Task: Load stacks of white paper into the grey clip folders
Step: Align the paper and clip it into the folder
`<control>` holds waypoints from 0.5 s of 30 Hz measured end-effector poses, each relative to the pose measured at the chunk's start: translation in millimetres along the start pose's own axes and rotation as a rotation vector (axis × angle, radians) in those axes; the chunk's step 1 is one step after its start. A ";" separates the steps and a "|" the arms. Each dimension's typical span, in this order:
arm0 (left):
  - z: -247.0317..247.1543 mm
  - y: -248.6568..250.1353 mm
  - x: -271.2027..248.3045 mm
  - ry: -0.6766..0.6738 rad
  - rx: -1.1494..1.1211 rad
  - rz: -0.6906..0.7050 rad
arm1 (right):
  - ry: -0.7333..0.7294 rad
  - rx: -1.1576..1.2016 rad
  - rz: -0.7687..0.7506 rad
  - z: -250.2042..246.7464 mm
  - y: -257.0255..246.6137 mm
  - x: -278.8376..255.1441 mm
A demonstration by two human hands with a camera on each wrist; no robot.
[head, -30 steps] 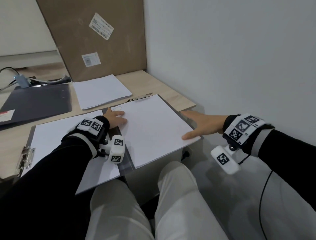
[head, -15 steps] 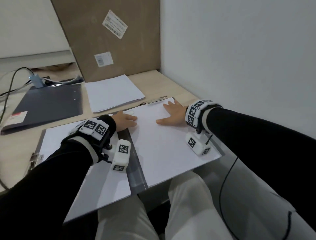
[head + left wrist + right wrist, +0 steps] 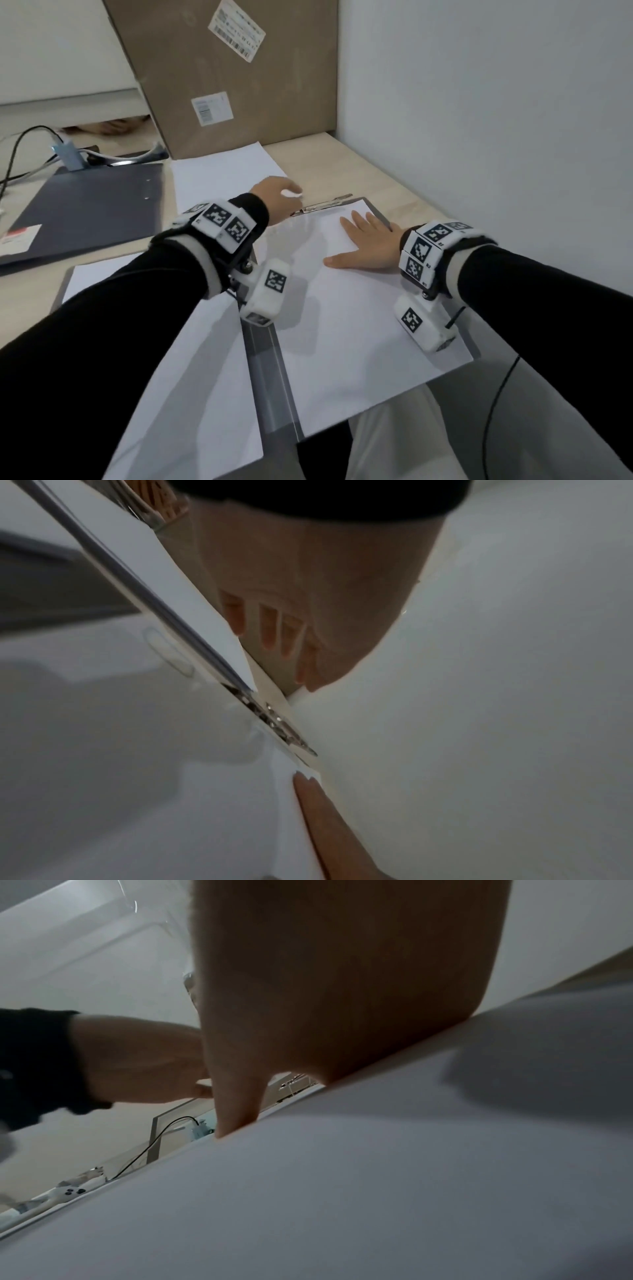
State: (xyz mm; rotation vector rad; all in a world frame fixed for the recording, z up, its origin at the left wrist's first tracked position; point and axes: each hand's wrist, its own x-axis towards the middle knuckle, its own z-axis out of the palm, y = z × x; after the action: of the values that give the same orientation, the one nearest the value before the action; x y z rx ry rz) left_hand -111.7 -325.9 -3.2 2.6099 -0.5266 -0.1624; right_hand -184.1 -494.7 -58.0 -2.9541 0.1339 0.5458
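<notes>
A grey clip folder (image 3: 270, 370) lies open across the table edge, with a white paper stack (image 3: 342, 325) on its right half and more paper (image 3: 212, 342) on its left half. The metal clip (image 3: 325, 205) runs along the stack's far edge. My left hand (image 3: 277, 198) is at the clip's left end, fingers curled, pinching a small white tab there. In the right wrist view the left hand (image 3: 137, 1064) shows thumb and fingers pinched together. My right hand (image 3: 363, 246) lies flat with straight fingers on the stack's far right part, pressing it down.
A loose paper stack (image 3: 219, 178) lies behind the folder, in front of a tall cardboard box (image 3: 233, 78). A closed dark folder (image 3: 85, 205) sits at the left with a cable and adapter (image 3: 66, 156) behind it. A white wall (image 3: 479, 137) borders the table on the right.
My right hand came from the stack's right edge onto its top and now lies flat there. My left hand left the paper's left side and reached forward to the clip's end.
</notes>
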 end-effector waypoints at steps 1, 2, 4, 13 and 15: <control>4.6 7.2 5.8 -0.028 -0.042 0.022 | 0.001 0.007 -0.001 0.0 -0.3 -0.3; 10.1 13.7 11.3 -0.076 -0.054 0.044 | 0.003 0.013 -0.001 0.3 -0.4 -0.4; 21.6 24.6 22.7 -0.166 -0.016 0.075 | 0.009 0.029 -0.001 1.2 -0.3 -0.1; 37.3 28.0 49.5 -0.185 -0.164 0.067 | 0.046 0.044 -0.037 6.2 -10.2 -0.5; 34.9 22.6 49.3 -0.099 -0.326 0.065 | 0.032 0.041 -0.029 5.8 -10.5 -0.9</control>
State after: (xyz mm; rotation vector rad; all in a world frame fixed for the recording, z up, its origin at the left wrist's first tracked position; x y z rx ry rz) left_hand -81.1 -378.5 -24.6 2.2734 -0.5664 -0.3289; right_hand -185.8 -483.5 -61.9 -2.9209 0.1035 0.4856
